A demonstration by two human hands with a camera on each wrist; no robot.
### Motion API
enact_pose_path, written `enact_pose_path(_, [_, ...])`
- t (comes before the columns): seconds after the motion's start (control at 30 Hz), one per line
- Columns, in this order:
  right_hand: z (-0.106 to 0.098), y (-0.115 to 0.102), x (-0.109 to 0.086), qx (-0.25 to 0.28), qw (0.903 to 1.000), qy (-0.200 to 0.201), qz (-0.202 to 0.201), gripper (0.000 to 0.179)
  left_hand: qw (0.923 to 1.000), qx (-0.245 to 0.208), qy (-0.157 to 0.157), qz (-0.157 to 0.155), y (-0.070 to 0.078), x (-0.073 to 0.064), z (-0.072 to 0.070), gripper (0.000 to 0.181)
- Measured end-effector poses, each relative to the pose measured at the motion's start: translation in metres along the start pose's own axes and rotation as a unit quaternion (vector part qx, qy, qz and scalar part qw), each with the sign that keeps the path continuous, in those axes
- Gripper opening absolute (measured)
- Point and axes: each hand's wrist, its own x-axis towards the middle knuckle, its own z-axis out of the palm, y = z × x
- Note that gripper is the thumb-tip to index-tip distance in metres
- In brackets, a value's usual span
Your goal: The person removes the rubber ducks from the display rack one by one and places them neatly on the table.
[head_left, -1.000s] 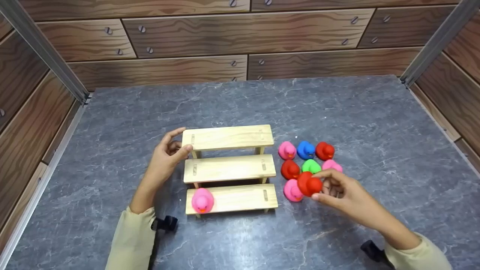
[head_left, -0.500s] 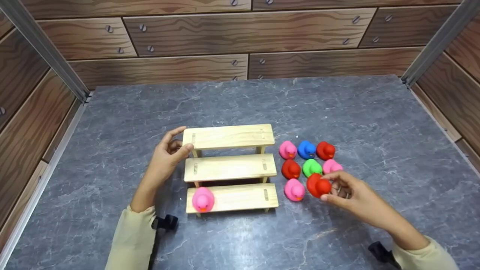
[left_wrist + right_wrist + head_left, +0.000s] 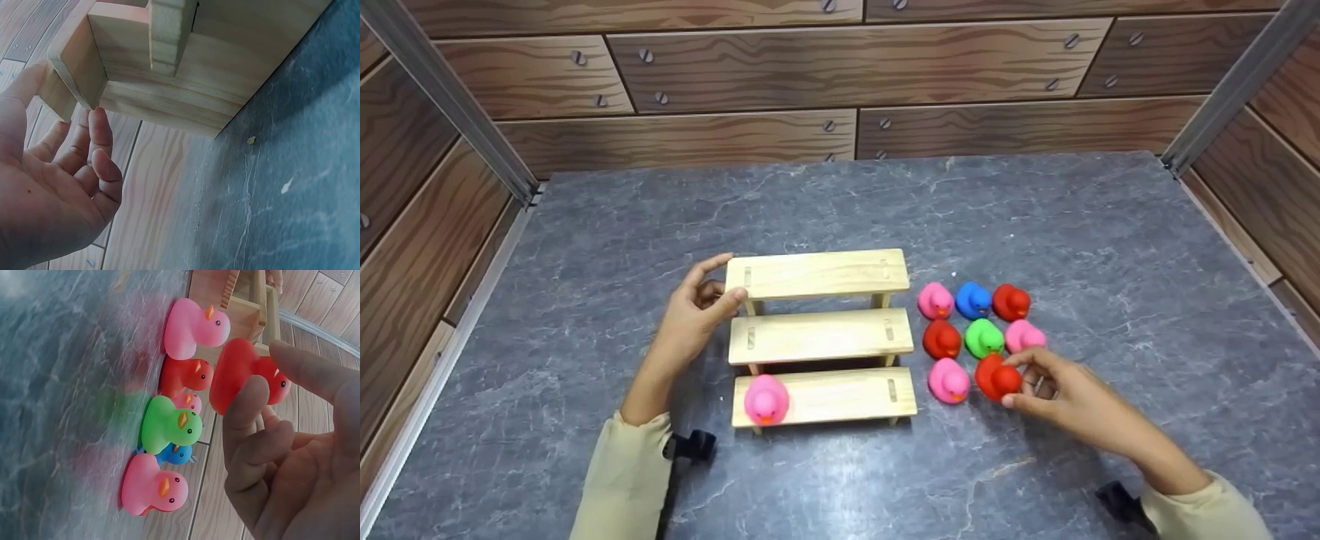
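My left hand [image 3: 690, 319] grips the left end of the top step of a pale wooden three-step stand [image 3: 817, 274]; in the left wrist view, fingers and thumb hold the end of that board [image 3: 79, 62]. A pink rubber duck [image 3: 766, 401] sits at the left of the bottom step. My right hand [image 3: 1054, 386] pinches a red rubber duck [image 3: 994, 379] between thumb and fingers, right of the stand. In the right wrist view the held duck [image 3: 236, 377] is upright; whether its base touches the table I cannot tell.
Beside the held duck, several other rubber ducks stand in rows: pink [image 3: 948, 381], red [image 3: 941, 340], green [image 3: 984, 338] and blue [image 3: 973, 300] among them. The grey marbled tabletop [image 3: 660, 210] is bounded by wood-patterned walls [image 3: 735, 135].
The right hand has carried the red duck to the right, away from the front pink duck, and slightly toward me. My left hand keeps its hold on the stand.
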Motion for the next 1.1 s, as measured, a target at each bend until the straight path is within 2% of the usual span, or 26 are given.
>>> enact_pose_path(0.3, [0.001,0.005,0.004,-0.009,0.9999,-0.009,0.010,0.041,1.0000,-0.002,0.001,-0.003,-0.001,0.001,0.000,0.055])
enact_pose_path(0.53, [0.004,0.007,0.006,-0.040,0.9989,-0.003,0.022,0.039,0.9999,-0.013,-0.011,-0.002,0.000,0.000,0.000,0.056])
enact_pose_path(1.1, [0.010,0.012,0.011,-0.079,0.9963,-0.021,0.027,0.038,1.0000,-0.008,0.000,-0.003,0.000,0.001,0.000,0.056])
